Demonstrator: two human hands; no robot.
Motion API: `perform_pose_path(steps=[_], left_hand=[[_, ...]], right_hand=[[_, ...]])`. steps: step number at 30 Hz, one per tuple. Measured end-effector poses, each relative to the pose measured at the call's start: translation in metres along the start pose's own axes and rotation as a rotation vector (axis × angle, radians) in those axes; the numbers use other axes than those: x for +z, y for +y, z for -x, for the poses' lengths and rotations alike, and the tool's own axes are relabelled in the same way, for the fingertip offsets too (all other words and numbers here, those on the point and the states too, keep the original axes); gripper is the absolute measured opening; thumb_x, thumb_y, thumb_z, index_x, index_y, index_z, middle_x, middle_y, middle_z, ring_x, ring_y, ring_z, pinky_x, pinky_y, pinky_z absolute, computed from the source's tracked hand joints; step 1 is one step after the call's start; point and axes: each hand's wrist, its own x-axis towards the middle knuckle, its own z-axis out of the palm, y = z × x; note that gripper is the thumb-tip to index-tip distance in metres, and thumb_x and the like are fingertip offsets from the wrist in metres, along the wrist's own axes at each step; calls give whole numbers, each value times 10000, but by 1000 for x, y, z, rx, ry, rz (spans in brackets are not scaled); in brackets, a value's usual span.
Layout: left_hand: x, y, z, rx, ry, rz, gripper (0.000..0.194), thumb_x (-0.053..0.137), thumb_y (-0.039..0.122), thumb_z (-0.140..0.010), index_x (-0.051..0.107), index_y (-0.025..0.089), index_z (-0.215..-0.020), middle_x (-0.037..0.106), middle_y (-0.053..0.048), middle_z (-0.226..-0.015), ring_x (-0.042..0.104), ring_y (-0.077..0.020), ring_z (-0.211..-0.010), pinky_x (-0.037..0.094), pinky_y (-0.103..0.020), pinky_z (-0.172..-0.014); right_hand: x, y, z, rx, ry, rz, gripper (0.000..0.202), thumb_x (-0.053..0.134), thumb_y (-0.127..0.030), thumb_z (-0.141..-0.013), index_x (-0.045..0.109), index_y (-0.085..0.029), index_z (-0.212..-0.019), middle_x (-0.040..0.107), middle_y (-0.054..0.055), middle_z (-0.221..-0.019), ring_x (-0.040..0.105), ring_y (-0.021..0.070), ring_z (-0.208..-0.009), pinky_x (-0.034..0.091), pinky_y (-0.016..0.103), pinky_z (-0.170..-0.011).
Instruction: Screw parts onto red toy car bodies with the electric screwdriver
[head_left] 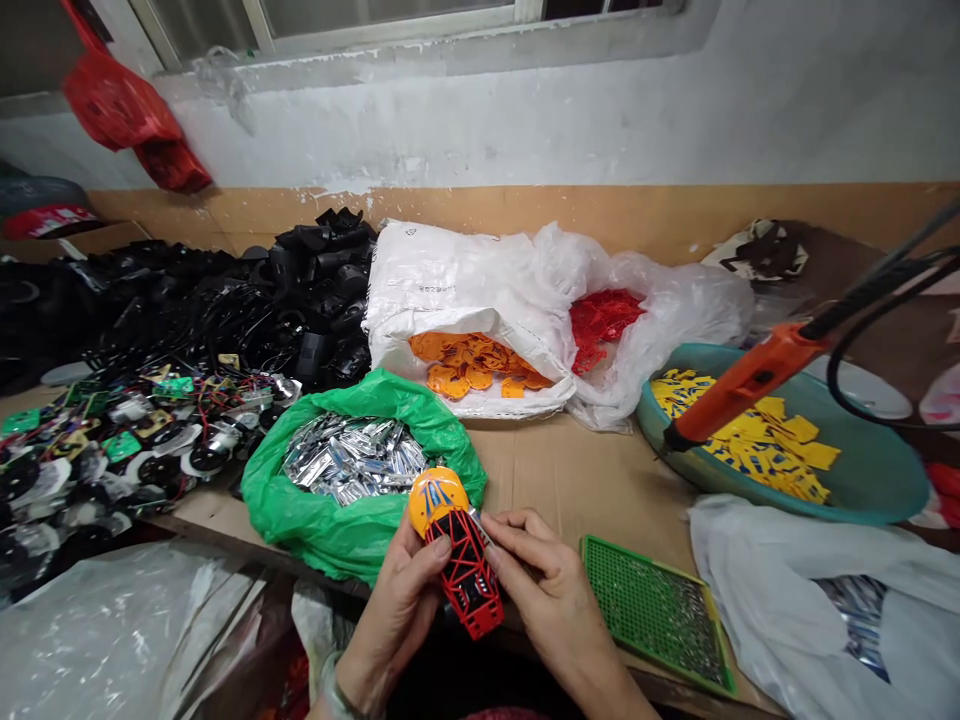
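A toy car [466,565] with a yellow-orange hood and a red lattice frame is held in front of me, tilted. My left hand [405,590] wraps its left side, thumb on the red frame. On the car's right side, my right hand [536,565] pinches a small silver strip [480,522] against the frame; the fingers cover most of it. Just beyond the car stands a green plastic bag [292,510] filled with shiny silver strips [356,455].
An orange electric screwdriver [742,385] hangs at right over a teal basin [892,490] of yellow parts. A green tray of screws [652,610] lies right of my hands. Behind are a white sack [450,275] of orange parts, black parts [322,290] and wired motors [150,430].
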Motion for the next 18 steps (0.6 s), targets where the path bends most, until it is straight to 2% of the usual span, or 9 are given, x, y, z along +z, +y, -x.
perform_pose_path(steps=[6,11,18], left_hand=[[4,0,-6,11,-1,15,468,836,242,-721,677,194,-1159,741,-69,-1074,681,-217,-956,517,-301,-864],[11,-6,-15,-28,-23,57,492,812,270,-754,664,202,-1219,751,-71,-1052,697,-223,-931,524,-343,-893],[26,-18,-25,-51,-79,-94,427,798,315,-783,701,200,-1182,732,-89,-1152,660,-239,-1046,480,-323,-940]], right_hand=[[-1,8,-2,11,29,-113,268,685,-344,-881,782,-271,-1120,702,76,-984,682,201,-918,576,300,-813],[-8,14,0,0,55,-139,290,671,-428,-899,783,-268,-1113,709,91,-1070,688,205,-963,581,302,-810],[-16,32,8,-28,218,-173,264,703,-363,-880,785,-263,-1110,720,99,-1062,698,212,-994,601,316,-853]])
